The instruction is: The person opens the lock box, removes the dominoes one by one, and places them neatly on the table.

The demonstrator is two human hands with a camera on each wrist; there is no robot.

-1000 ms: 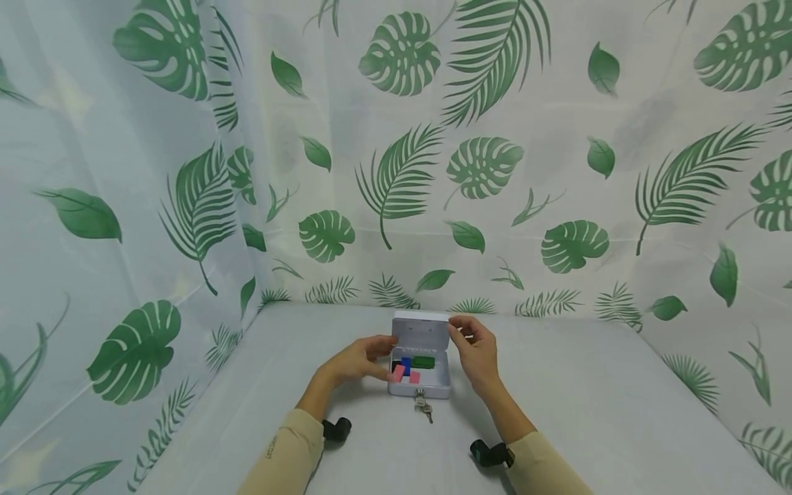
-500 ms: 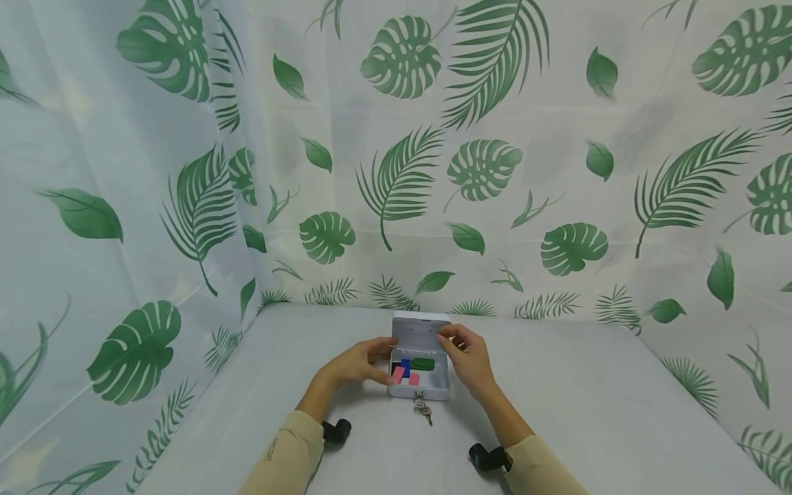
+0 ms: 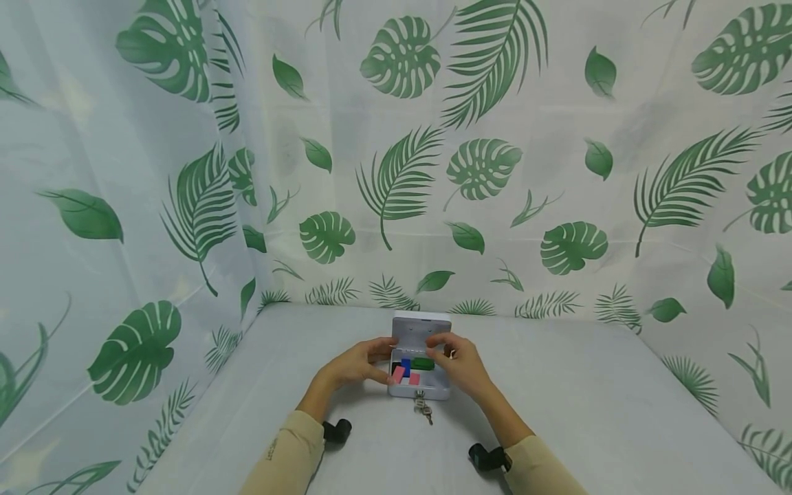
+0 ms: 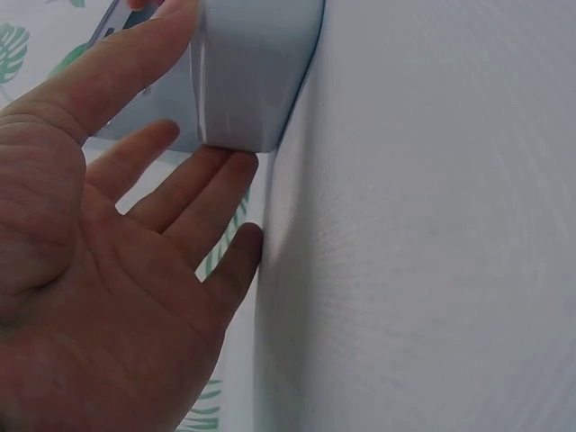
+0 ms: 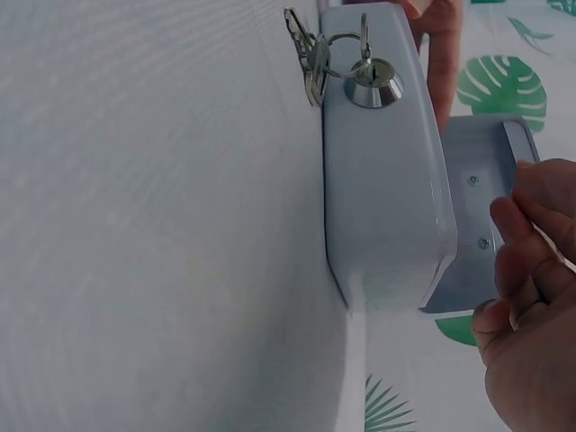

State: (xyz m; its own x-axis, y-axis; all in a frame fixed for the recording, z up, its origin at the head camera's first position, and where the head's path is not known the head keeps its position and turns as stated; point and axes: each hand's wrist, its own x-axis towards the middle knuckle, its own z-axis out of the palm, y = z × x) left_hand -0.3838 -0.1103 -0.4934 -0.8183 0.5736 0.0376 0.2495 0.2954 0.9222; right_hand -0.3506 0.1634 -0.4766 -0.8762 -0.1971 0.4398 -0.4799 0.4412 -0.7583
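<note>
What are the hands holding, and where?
The left hand steadies the box at its left side. The right hand reaches over the green block; whether its fingers grip it cannot be told.

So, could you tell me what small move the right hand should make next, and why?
Probably lower the right hand and pinch the green block: its fingers hover right at that block inside the open cash box, while the left hand steadies the box's left wall.
</note>
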